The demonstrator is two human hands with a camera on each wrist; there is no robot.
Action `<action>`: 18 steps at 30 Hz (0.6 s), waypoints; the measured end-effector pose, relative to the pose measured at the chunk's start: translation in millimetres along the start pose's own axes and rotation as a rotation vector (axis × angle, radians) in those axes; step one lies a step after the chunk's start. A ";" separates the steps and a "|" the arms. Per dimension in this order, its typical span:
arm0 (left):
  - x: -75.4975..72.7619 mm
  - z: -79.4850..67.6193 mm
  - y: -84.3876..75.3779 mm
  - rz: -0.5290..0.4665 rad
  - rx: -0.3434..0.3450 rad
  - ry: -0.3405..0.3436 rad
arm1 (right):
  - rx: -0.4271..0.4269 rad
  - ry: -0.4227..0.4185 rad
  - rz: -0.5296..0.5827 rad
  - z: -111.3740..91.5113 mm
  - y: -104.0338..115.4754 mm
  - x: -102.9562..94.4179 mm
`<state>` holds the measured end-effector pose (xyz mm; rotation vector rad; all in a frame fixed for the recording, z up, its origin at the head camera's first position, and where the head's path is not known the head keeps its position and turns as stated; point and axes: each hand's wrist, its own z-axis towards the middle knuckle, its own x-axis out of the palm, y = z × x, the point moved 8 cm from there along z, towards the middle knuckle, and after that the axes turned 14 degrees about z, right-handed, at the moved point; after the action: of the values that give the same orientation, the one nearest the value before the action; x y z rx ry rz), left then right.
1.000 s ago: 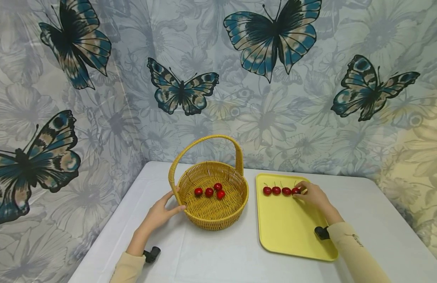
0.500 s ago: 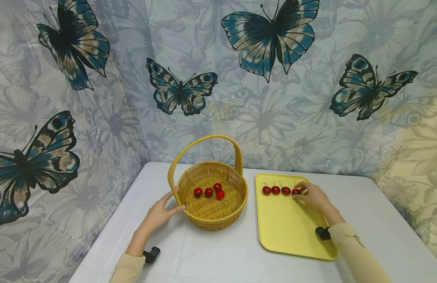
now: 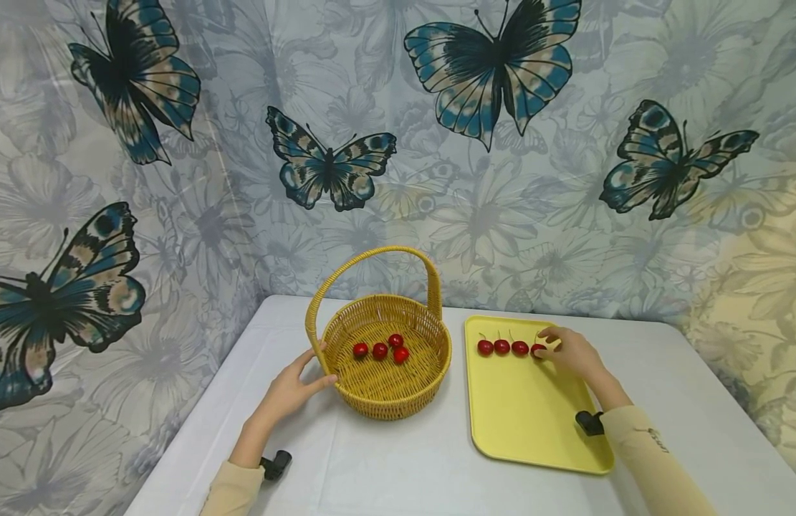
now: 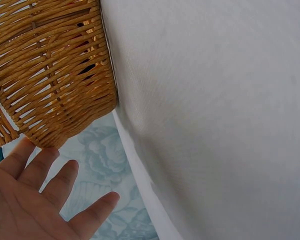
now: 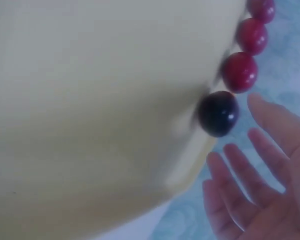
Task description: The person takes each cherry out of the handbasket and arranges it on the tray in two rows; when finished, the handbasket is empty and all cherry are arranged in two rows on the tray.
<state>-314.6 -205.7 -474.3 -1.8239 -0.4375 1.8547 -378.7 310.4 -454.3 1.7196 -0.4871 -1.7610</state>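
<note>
In the head view my left hand (image 3: 294,390) rests against the left side of a yellow woven basket (image 3: 398,410), thumb on its rim. The left wrist view has this hand's spread fingers touching the wicker wall (image 4: 55,70). Several red cherries (image 3: 380,351) lie inside the basket. On a yellow tray (image 3: 526,423), several stemmed cherries (image 3: 502,347) form a row near the far edge. My right hand (image 3: 573,355) is at the right-end cherry (image 5: 218,113). From the right wrist, its fingers look loosely extended beside that cherry, with a gap between thumb and fruit.
A white cloth covers the table (image 3: 372,466), with the basket left of the tray. Behind stands a butterfly-print backdrop (image 3: 488,236), close to the table's far edge. The basket's tall handle (image 3: 398,249) arches over its bowl.
The right hand's thumb and fingers have loosened around the right-end cherry, and the hand has shifted slightly right. The left hand and basket hold still.
</note>
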 end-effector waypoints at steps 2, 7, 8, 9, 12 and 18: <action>0.1 0.0 -0.1 0.002 0.000 -0.003 | -0.018 -0.014 -0.002 1.0 4.0 -2.4; -0.4 0.0 -0.2 0.001 0.007 -0.010 | -0.090 -0.056 0.005 2.4 19.4 -8.2; -0.6 -0.1 -0.3 0.000 0.009 -0.012 | -0.101 -0.061 0.007 2.4 22.9 -8.8; -0.8 -0.2 -0.6 0.000 0.010 -0.014 | -0.107 -0.068 0.006 2.6 25.7 -9.4; -1.5 -0.3 -1.7 -0.001 0.016 -0.019 | -0.124 -0.077 0.015 2.9 35.6 -8.9; -2.4 -0.8 -2.8 -0.006 0.016 -0.017 | -0.173 -0.086 0.026 4.2 58.3 -3.5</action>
<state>-313.5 -204.8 -470.8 -1.7961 -0.4326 1.8653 -372.8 269.0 -413.4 1.5176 -0.3798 -1.8087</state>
